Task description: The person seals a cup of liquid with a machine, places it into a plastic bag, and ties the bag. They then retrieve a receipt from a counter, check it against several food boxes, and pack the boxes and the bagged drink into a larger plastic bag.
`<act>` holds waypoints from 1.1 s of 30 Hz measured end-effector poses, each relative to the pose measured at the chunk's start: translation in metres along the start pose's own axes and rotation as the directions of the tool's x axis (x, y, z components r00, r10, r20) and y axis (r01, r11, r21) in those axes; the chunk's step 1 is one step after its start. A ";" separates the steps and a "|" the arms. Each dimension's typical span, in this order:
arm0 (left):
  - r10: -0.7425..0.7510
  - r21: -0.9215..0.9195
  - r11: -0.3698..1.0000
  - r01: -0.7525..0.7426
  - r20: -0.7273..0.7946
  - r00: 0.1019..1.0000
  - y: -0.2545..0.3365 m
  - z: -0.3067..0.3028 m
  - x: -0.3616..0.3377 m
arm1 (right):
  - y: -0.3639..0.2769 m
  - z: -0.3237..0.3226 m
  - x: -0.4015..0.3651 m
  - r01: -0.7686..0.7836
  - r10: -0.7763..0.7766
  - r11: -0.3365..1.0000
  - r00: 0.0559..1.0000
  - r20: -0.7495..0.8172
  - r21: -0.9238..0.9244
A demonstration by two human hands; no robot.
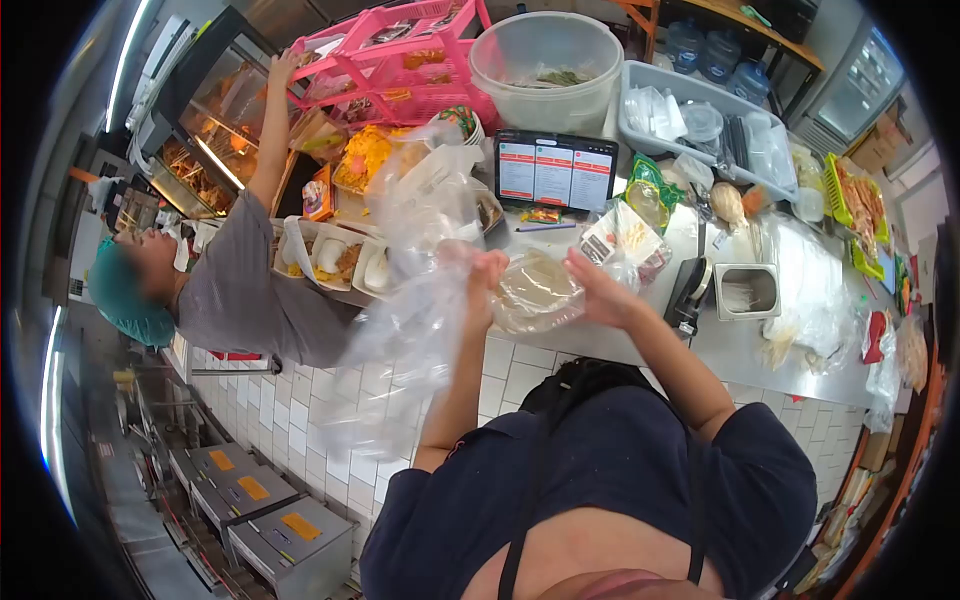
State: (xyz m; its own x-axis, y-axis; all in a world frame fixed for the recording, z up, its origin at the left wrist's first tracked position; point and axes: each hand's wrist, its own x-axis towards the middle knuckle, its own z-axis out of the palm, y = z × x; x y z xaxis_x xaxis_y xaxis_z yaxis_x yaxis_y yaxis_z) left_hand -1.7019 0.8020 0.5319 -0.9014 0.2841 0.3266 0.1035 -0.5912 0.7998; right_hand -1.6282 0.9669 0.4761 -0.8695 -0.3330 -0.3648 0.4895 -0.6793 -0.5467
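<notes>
My left hand [482,280] is closed on a clear plastic bag [400,300], which spreads blurred to the left and hangs below the table's edge. Close by on the right, my right hand [603,290] touches the side of a round clear container [538,291] that seems wrapped in plastic. Its fingers are partly bent around that side. Behind the container stands a tablet [555,170] with a lit screen, and a pen [546,227] lies in front of it. A white printed packet [622,235] rests just beyond my right hand.
At the left, a co-worker [265,270] in a green hair cover reaches toward a pink basket [400,60]. Open food boxes [325,255] line the table. Farther right are a large tub [545,75], a grey bin [700,110], a metal container [746,292] and plastic bags [815,290].
</notes>
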 end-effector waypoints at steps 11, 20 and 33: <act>-0.195 -0.039 0.979 0.201 0.118 0.974 0.017 0.049 -0.040 | 0.046 0.021 -0.057 0.581 -0.606 0.778 0.795 -0.041 -0.240; -0.406 0.464 0.867 0.181 0.449 0.796 -0.062 0.102 -0.064 | 0.064 0.052 -0.169 -0.277 -0.704 -0.709 0.231 0.671 -0.648; -0.650 0.088 0.397 0.914 0.730 0.212 -0.122 0.148 -0.105 | -0.002 -0.137 -0.249 -0.210 -0.953 0.172 0.211 -0.216 -0.963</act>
State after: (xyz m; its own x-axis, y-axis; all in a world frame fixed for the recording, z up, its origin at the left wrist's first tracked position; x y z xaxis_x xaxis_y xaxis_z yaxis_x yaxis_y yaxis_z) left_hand -1.5576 0.9558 0.4738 0.0484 0.9954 -0.0830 -0.7457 0.0913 0.6600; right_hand -1.4037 1.1409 0.4650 -0.6362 0.7184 0.2811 0.3296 0.5826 -0.7429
